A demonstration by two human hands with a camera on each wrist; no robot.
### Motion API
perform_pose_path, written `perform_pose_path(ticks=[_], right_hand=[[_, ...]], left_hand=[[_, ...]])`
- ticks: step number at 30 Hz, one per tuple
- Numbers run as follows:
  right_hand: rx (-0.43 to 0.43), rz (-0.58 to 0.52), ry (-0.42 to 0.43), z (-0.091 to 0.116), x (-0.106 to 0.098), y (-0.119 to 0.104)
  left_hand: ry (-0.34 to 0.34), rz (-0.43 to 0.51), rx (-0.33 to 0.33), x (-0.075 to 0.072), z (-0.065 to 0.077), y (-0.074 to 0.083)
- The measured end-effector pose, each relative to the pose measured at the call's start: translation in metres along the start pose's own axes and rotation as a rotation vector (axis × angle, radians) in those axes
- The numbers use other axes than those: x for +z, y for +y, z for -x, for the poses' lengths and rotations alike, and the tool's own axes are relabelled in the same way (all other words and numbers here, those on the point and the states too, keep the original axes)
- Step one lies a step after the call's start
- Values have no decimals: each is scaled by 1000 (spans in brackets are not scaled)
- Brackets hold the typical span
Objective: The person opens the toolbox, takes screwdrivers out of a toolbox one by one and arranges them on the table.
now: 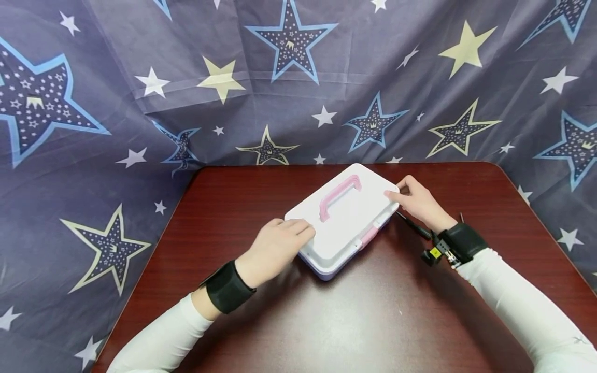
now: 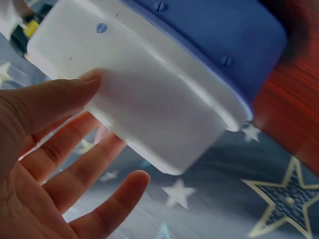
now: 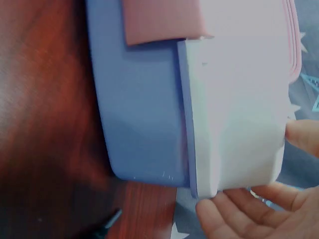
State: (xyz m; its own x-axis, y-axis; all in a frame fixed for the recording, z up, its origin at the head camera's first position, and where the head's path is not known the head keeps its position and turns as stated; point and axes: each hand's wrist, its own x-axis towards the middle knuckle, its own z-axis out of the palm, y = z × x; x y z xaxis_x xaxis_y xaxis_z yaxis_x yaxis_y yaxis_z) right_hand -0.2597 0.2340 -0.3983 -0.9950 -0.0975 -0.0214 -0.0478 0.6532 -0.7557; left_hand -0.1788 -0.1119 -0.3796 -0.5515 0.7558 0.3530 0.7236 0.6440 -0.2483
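A plastic storage box [image 1: 347, 238] with a white lid, a pink carrying handle [image 1: 337, 198] and a blue base [image 2: 234, 30] sits at an angle on the table, its lid lowered onto the base. At the near left end, my left hand [image 1: 283, 246] holds the lid, thumb [image 2: 75, 92] against its side and fingers over the top edge. My right hand [image 1: 420, 203] grips the lid's far right end, thumb on top and fingers [image 3: 239, 209] at its end face. A pink latch [image 3: 164, 20] lies on the side facing me.
The dark red wooden table [image 1: 354, 326] extends around the box. A star-patterned cloth [image 1: 289, 103] hangs behind and beside it. Black bands circle both wrists, and a small camera with a cable [image 1: 434, 254] sticks out from the right one over the table.
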Motion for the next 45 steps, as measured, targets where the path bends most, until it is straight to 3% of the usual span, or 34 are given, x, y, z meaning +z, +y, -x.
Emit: perform_pose_path(ticks=[11,19,23,28,32,35,39,45], right_hand=[[-43,66,-49,41,8,-7],[-197,116,-52,73,33,-23],[-266,201,-54,85,38,-28],[-421,360,57,84,39,-22],[-587,439,178,81,43,-16],[-646,463,221,79,46,-17],[-664,471,234,75,49,-20],[-677,479,237,54,56,-29]], left_hand=[[26,53,-102,15,11,-50],[99,66,-150,34,20,-86],[113,179,-160,35,24,-97],[103,327,-244,23,35,-86],[114,332,-248,18,42,-63],[120,302,-224,19,43,-53],[139,280,-232,20,43,-53],[139,300,-264,26,41,-71]])
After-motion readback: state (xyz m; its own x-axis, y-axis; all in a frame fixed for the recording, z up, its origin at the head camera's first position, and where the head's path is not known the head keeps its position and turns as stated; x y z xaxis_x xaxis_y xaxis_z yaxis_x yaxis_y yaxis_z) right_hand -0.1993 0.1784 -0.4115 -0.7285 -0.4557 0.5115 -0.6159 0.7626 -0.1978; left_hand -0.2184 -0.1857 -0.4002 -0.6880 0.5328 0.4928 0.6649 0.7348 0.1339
